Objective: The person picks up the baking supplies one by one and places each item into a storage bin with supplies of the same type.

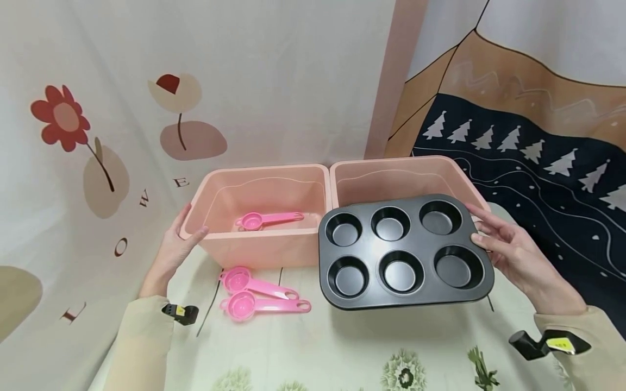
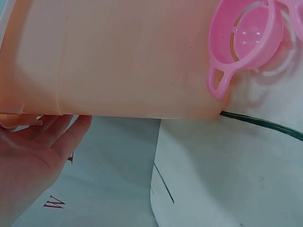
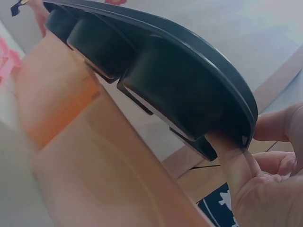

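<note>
A dark grey muffin tin [image 1: 374, 250] with several round cups is held tilted at its right end by my right hand [image 1: 520, 252]. The thumb lies on the tin's top edge, with fingers beneath it in the right wrist view. Behind the tin stands the right pink bin [image 1: 391, 174], its front mostly hidden. My left hand [image 1: 173, 250] rests with straight, spread fingers at the near left corner of the left pink bin [image 1: 264, 250]. Inside that bin lies a pink egg separator [image 1: 259, 220]. Two more long-handled egg separators [image 1: 246, 305] lie before it, their slotted bowls showing in the left wrist view.
The bins stand side by side on a pale flower-printed tablecloth [image 1: 293, 358]. Behind them hangs a light curtain [image 1: 274, 81] with printed flowers and letters. To the right is a dark cloth [image 1: 528, 184] with white trees. Each wrist wears a black camera mount [image 1: 181, 313].
</note>
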A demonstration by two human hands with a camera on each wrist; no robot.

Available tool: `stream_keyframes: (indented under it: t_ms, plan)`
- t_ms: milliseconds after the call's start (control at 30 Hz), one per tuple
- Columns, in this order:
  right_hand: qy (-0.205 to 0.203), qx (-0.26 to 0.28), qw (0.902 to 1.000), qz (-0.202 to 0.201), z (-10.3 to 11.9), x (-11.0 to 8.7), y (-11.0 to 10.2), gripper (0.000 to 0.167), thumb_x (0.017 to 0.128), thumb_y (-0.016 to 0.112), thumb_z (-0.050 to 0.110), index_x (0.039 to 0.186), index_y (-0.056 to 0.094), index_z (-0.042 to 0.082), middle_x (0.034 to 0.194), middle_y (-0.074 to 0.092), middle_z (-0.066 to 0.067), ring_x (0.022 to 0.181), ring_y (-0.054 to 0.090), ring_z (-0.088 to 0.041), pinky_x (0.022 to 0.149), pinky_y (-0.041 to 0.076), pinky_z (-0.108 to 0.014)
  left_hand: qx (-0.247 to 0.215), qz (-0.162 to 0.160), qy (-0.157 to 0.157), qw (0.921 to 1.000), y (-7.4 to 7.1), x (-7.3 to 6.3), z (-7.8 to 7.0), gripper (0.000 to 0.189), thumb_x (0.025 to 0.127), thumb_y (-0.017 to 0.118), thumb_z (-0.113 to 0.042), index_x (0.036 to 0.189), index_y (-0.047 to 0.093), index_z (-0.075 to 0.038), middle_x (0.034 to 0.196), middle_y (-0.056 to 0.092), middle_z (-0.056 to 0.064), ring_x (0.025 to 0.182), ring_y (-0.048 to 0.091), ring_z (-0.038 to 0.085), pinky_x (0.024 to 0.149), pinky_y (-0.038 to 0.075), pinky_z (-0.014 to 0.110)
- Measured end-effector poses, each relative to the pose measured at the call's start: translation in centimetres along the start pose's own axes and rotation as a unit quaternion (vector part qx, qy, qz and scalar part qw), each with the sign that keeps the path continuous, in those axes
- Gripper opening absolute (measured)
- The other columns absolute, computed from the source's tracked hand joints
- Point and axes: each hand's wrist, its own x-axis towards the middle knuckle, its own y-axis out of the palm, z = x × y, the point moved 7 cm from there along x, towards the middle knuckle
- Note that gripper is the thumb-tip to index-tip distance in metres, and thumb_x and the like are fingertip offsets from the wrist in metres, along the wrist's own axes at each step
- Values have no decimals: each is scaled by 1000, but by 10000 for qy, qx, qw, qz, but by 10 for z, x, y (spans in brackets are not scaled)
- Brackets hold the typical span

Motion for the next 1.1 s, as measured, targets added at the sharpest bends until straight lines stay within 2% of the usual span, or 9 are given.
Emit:
stream_keyframes:
  t_ms: [133,267,433,567,933,1100]
  plan:
    - [117,-230,9996,-150,4,9,-3,58,97,46,-9,150,37,15,134,44,-1,92,63,-12,73,55,-29,1,-38,36,10000,0,0,0,81,95,61,-20,156,8,-11,154,22,25,132,32,40,87,38,9]
    - [135,-281,9993,-182,10,17,-4,57,97,49,-8,148,41,16,122,51,-2,85,61,-11,70,54,-27,-26,-50,35,10000,-1,-1,0,82,95,61,-19,156,7,-10,153,23,26,132,33,41,86,38,8]
    - [24,-46,9999,-165,20,28,-5,56,96,49,-10,145,47,17,107,60,-2,77,59,-11,66,53,-25,29,-28,-13,10000,-1,-2,-1,82,95,61,-20,156,7,-11,154,21,24,134,31,41,93,37,13]
    - [-35,197,9996,-203,25,37,-6,53,95,48,-12,139,54,18,104,64,-3,73,57,-11,63,50,-23,40,-52,-3,10000,-1,-1,0,82,95,61,-20,156,7,-12,155,20,22,135,29,39,98,36,17]
    - [-88,934,9955,-161,33,58,-11,47,95,47,-14,131,60,13,93,66,-7,63,54,-14,59,50,-23,-4,-169,-18,9999,-4,-1,2,81,95,62,-19,156,10,-14,155,21,22,135,31,37,99,35,17]
    - [-45,1141,9928,-358,35,67,-17,43,94,52,-12,128,62,12,88,66,-7,59,51,-13,54,46,-22,-31,-115,0,9999,-2,0,3,81,95,61,-21,156,9,-13,155,22,23,134,32,36,99,36,18]
